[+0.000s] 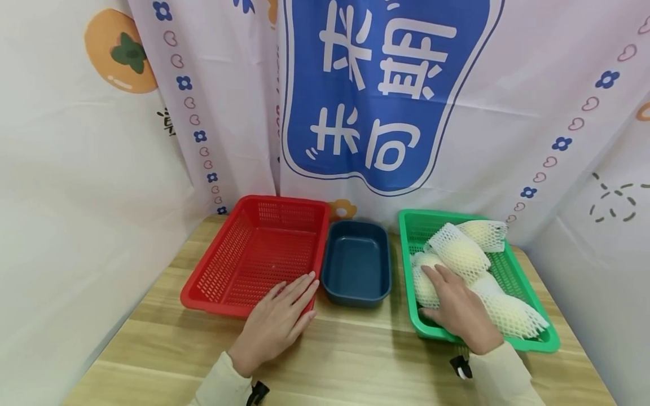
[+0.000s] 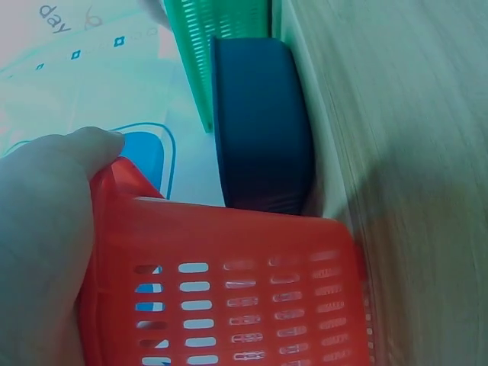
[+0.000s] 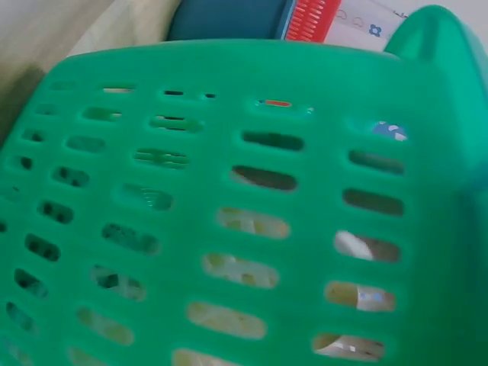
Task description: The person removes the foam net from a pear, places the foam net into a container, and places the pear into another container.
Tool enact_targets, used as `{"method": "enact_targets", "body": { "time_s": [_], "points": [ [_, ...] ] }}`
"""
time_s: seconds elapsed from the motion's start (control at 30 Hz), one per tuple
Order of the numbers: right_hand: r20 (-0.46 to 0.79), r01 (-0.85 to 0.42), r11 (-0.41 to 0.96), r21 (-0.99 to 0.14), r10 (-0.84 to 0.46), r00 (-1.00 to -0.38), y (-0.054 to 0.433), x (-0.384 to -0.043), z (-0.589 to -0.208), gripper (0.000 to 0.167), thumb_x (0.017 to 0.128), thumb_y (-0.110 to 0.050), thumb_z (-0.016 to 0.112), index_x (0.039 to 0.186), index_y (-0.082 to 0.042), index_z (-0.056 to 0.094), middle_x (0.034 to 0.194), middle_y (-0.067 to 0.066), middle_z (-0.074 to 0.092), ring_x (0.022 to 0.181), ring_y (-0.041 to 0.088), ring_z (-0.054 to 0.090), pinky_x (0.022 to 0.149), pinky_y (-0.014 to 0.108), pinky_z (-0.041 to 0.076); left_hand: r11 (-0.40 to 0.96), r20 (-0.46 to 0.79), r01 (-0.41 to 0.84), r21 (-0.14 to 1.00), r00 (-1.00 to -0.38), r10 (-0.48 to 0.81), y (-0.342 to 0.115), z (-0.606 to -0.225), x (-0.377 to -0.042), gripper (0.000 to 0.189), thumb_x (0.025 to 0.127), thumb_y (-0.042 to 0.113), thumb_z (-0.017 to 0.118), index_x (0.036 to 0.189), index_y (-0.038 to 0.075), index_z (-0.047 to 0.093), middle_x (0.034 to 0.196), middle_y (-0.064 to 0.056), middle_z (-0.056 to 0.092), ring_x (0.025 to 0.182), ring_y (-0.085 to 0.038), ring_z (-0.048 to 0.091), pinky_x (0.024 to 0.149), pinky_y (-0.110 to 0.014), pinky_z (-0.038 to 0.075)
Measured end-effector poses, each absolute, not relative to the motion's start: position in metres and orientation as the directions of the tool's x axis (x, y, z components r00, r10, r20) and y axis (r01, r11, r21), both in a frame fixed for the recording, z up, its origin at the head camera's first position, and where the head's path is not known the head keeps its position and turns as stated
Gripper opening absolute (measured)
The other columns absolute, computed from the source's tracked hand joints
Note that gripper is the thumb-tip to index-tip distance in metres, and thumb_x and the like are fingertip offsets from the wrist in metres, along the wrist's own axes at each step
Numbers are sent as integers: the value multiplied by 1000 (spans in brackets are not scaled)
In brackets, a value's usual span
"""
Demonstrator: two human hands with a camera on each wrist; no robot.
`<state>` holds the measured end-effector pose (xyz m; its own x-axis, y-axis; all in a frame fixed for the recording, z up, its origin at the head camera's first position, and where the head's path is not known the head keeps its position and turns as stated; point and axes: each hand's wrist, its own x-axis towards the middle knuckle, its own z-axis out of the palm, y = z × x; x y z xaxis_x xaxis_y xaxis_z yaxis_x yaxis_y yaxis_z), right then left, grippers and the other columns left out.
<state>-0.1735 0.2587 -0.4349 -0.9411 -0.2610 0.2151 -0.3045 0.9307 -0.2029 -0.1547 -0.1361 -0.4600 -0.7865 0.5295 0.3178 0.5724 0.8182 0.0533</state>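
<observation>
My left hand (image 1: pixel 276 324) lies with fingers extended over the near right corner of a red plastic basket (image 1: pixel 203 282). In the left wrist view, the thumb (image 2: pixel 91 149) is right at that basket's rim. My right hand (image 1: pixel 459 307) reaches into a green plastic basket (image 1: pixel 533 304), thumb and fingers around a pale, rounded item in a white foam net (image 1: pixel 424 282). More foam-netted pale items (image 1: pixel 459 254) lie beside and beyond that hand. In the right wrist view, the slotted green wall (image 3: pixel 229 175) hides most of the hand and the items.
A dark blue bin (image 1: pixel 358 268) stands between the two baskets, close to the red one. All three sit on a wood-grain table (image 1: pixel 350 355). Behind them hangs a white printed cloth (image 1: pixel 244 129) with a blue panel, and white sheeting (image 1: pixel 91 214) encloses the sides.
</observation>
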Motion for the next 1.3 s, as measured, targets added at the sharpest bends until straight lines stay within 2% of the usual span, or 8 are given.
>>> {"method": "enact_targets", "body": {
  "time_s": [0.17,0.7,1.07,1.3],
  "points": [
    [214,-290,932,-217,-244,-946,258,-177,-434,80,79,-15,92,149,-4,54,147,31,56,128,53,59,86,69,57,815,327,578,39,-778,536,-137,-461,-156,59,109,46,52,161,19,46,169,3,42,155,-20,44,122,-53,43],
    [232,-301,936,-182,-256,-938,256,-174,-424,78,76,-17,93,145,-2,59,144,30,60,123,52,63,75,65,60,808,319,587,49,-776,544,-137,-460,-156,60,109,46,52,162,18,45,170,1,42,155,-22,44,124,-53,40],
    [251,-307,934,-183,-257,-933,257,-165,-395,77,79,-20,89,148,-5,56,146,30,58,121,54,63,79,66,60,805,330,590,61,-773,542,-138,-461,-157,60,107,43,57,160,17,47,169,1,42,156,-20,41,126,-52,39],
    [269,-327,927,-182,-273,-924,250,-157,-375,80,79,-22,87,151,-8,55,150,25,57,127,50,61,85,65,59,806,313,588,63,-779,544,-138,-461,-157,60,109,45,53,161,17,45,170,1,41,157,-21,41,126,-52,38]
  ]
}}
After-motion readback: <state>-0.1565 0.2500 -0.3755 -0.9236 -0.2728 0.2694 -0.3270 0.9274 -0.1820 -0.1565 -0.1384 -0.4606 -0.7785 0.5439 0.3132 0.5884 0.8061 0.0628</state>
